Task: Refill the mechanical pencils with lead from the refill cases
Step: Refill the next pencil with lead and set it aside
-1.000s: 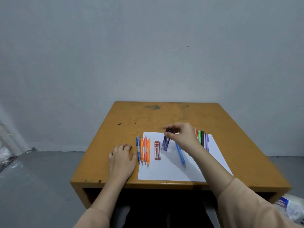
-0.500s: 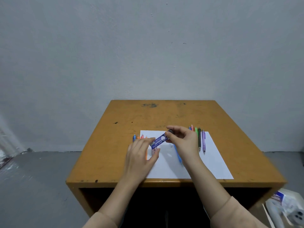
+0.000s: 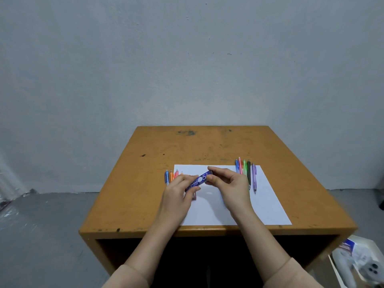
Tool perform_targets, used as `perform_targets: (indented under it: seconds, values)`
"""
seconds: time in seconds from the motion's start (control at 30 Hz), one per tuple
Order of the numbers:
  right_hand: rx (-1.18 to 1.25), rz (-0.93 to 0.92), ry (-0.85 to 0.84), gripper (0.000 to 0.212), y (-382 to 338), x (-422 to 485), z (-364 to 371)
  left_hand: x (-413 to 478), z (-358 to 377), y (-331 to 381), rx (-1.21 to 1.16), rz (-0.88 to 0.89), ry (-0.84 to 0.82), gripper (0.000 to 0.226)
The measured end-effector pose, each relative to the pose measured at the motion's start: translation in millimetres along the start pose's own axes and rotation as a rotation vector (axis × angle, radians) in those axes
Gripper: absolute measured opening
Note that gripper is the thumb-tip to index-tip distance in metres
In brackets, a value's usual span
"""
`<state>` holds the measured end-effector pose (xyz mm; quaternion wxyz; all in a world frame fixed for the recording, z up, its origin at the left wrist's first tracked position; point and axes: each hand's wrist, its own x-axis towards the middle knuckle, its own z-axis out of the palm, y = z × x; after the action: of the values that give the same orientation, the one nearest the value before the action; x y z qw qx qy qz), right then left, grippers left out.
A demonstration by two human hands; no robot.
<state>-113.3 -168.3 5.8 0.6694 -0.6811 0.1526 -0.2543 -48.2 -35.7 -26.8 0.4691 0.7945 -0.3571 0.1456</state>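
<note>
The slim blue plastic lead refill case (image 3: 200, 180) is held over the white paper sheet (image 3: 268, 204), its ends pinched by the left hand (image 3: 178, 196) and the right hand (image 3: 230, 186). Should it be opened with a jerk, leads could be spilled or snapped.

The refill case (image 3: 200, 180) is blue with white lettering, the paper (image 3: 268, 204) white, the table (image 3: 207, 146) scuffed ochre.

On table (image 3: 128, 194), toward 6 o'clock: paper (image 3: 268, 204). At paper's 10 o'clock: pencil row (image 3: 167, 177). At 1 o'clock: second row (image 3: 248, 171). Over 11 o'clock: case (image 3: 200, 180), between left hand (image 3: 176, 196) and right hand (image 3: 230, 188).
</note>
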Motion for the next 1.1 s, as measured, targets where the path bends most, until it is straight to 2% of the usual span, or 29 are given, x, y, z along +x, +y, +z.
perform_targets:
  seconds: [0.1,0.23,0.47,0.63,0.8,0.93,1.03,1.1]
  values:
    - [-0.097,-0.08,0.003,0.02,-1.8,2.3,-3.0,2.9,-2.5,2.4,-0.062,-0.015,-0.009,0.021]
    - [-0.097,-0.145,0.026,0.02,-3.4,3.0,-3.9,5.0,-4.2,7.1,-0.095,-0.114,-0.019,0.023]
    - [-0.18,-0.263,0.175,0.029,9.4,2.0,5.6,-0.1,5.1,14.4,-0.167,-0.277,-0.028,0.03]
    - [-0.164,-0.242,0.195,0.032,10.1,6.6,9.8,0.1,1.9,17.6,-0.182,-0.311,-0.044,0.029]
    - [-0.157,-0.192,0.133,0.03,9.8,13.8,10.5,0.9,-1.4,16.6,-0.211,-0.365,-0.032,0.028]
    - [0.02,-0.074,0.082,0.025,5.2,13.0,11.3,1.2,-2.3,18.2,-0.215,-0.37,-0.018,0.027]
    - [0.163,0.019,0.025,0.012,4.8,6.0,10.2,3.4,-5.0,20.3,-0.26,-0.394,-0.003,0.025]
    - [0.172,0.066,-0.021,0.02,8.9,0.5,8.3,4.6,-6.7,21.5,-0.282,-0.403,0.0,0.023]
